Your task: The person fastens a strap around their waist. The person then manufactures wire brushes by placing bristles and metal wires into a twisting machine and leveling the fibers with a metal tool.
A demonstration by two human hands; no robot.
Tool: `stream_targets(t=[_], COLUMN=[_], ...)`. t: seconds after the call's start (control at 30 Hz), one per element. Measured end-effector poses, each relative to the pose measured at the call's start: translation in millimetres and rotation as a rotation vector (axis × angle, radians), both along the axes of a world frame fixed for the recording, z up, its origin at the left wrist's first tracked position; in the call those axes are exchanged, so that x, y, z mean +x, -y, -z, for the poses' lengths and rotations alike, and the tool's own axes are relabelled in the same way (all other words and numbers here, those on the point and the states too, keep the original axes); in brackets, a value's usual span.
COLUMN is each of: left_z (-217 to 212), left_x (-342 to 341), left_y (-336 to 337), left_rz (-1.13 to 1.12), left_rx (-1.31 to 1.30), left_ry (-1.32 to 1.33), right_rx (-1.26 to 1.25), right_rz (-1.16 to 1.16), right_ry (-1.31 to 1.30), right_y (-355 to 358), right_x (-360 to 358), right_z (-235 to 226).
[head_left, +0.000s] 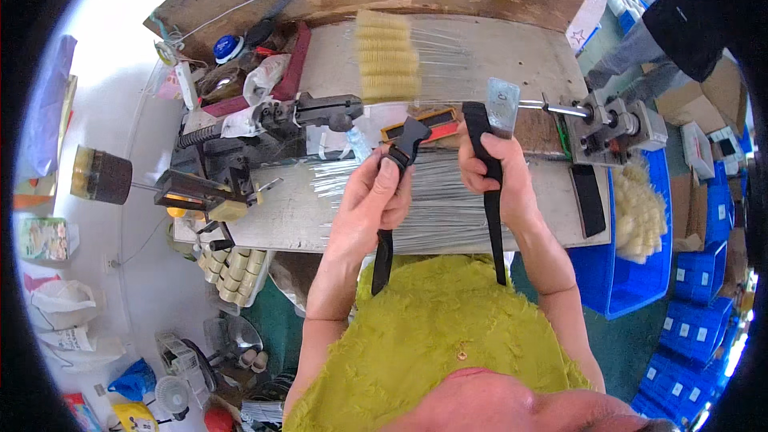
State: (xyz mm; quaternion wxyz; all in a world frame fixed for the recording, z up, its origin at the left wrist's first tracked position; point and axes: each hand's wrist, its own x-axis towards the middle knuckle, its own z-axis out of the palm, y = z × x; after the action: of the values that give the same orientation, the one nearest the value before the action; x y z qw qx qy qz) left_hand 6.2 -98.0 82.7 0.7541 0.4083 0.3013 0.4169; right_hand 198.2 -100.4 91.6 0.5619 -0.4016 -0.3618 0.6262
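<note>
My left hand (380, 196) is closed around a black strap, pinching it just below a black plastic buckle (410, 140) that points up and right. Level with it on the right, my right hand (500, 172) grips another length of black strap (476, 116), its folded upper end rising above the fingers. Loose strap tails hang from both hands toward my green top. Right behind my right hand stands a pale, worn plate (502, 104); whether the hand touches it I cannot tell. Under both hands lies a wide layer of thin metal wires (440, 220) on the workbench.
Twisting machinery (276, 116) stands left, a spindle unit (620, 124) right. Yellowish bristle brushes (388, 56) lie at the back of the bench (512, 48). A blue bin (640, 288) holds more bristle pieces (640, 216). A person (680, 24) stands far right.
</note>
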Motion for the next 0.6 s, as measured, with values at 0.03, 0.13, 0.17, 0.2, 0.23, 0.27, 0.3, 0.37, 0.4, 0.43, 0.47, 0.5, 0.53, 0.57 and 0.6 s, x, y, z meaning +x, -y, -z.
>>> stream_targets(t=[0.03, 0.13, 0.17, 0.2, 0.23, 0.27, 0.3, 0.37, 0.4, 0.43, 0.47, 0.5, 0.53, 0.57, 0.6], left_z=[2, 0, 0, 6, 9, 11, 12, 4, 3, 2, 3, 4, 6, 7, 9], left_x=[-1, 4, 5, 6, 6, 6, 7, 13, 15, 16, 16, 18, 20, 21, 22], left_y=[-2, -1, -2, -5, -8, -10, -10, -6, -6, -6, -7, -10, -10, -12, -14], left_rz=[0.083, 0.089, 0.059, 0.071, 0.087, 0.127, 0.166, 0.123, 0.077, 0.031, 0.037, 0.017, 0.003, 0.019, -0.009], left_rx=[-0.046, -0.101, -0.144, -0.144, -0.152, -0.098, -0.044, -0.073, -0.101, -0.129, -0.135, -0.180, -0.232, -0.249, -0.195], left_ry=[0.119, 0.170, 0.186, 0.256, 0.254, 0.273, 0.292, 0.238, 0.207, 0.175, 0.173, 0.250, 0.325, 0.322, 0.264], right_rx=[-0.032, -0.069, -0.068, -0.087, -0.090, -0.076, -0.063, -0.088, -0.074, -0.061, -0.066, -0.050, -0.039, -0.052, -0.020], right_rz=[-0.095, -0.179, -0.185, -0.161, -0.143, -0.150, -0.158, -0.121, -0.097, -0.073, -0.066, -0.068, -0.062, -0.042, -0.124], right_ry=[-0.101, -0.234, -0.267, -0.326, -0.328, -0.262, -0.196, -0.262, -0.240, -0.219, -0.221, -0.200, -0.178, -0.180, -0.104], right_y=[-2, 0, -1, 0, -1, -3, -4, -1, 0, 1, 2, 3, 5, 3, -2], right_x=[2, 0, -2, -1, 0, 2, 3, 3, 1, 0, 0, 0, 2, 3, 2], right_z=[1, -4, -6, -6, -4, -1, 2, 1, -2, -4, -6, -7, -7, -6, -4])
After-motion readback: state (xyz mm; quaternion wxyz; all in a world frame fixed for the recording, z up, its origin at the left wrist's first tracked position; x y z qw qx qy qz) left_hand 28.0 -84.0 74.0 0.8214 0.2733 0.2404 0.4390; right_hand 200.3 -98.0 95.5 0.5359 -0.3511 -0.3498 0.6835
